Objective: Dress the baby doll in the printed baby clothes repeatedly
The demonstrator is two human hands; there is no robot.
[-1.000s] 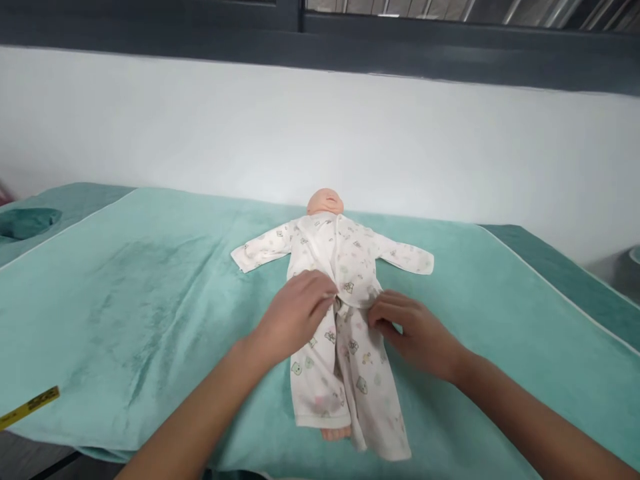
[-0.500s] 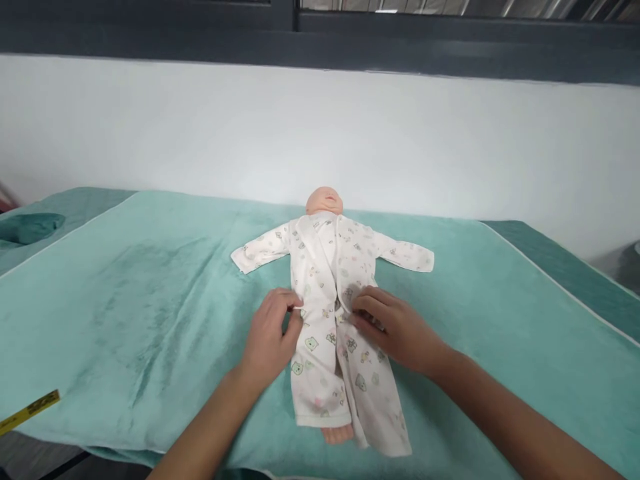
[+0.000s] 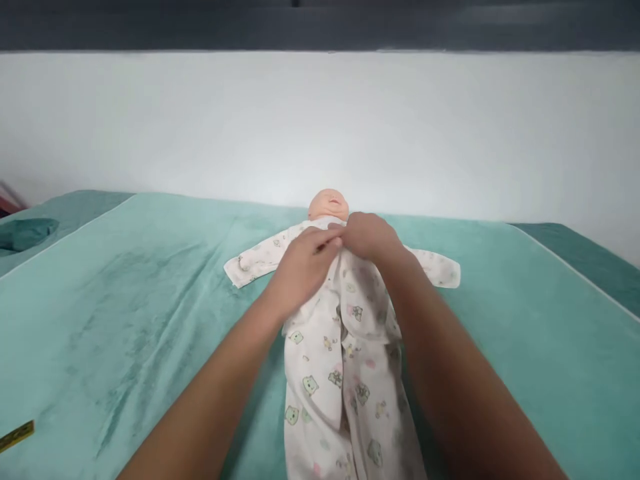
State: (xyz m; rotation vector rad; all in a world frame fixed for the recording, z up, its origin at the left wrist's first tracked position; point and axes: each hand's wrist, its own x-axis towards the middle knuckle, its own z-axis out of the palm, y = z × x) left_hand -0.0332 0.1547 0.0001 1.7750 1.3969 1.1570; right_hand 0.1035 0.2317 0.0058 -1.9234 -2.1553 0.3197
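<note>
A baby doll (image 3: 328,203) lies face up on a teal towel (image 3: 125,300), dressed in a white romper (image 3: 335,360) printed with small animals. Its sleeves spread out to both sides. My left hand (image 3: 303,267) and my right hand (image 3: 367,237) meet on the doll's upper chest, just below the neck. Both hands have their fingers curled and pinched on the romper's front opening near the collar. My forearms hide part of the romper's sides.
A white wall (image 3: 320,127) rises right behind the towel, with a dark frame above it. A dark green cloth bundle (image 3: 23,233) lies at the far left. A yellow tape strip (image 3: 16,435) shows at the lower left edge.
Both hands moved up from the doll's waist to its chest near the collar. The view came closer, so the romper's legs now run off the bottom edge.
</note>
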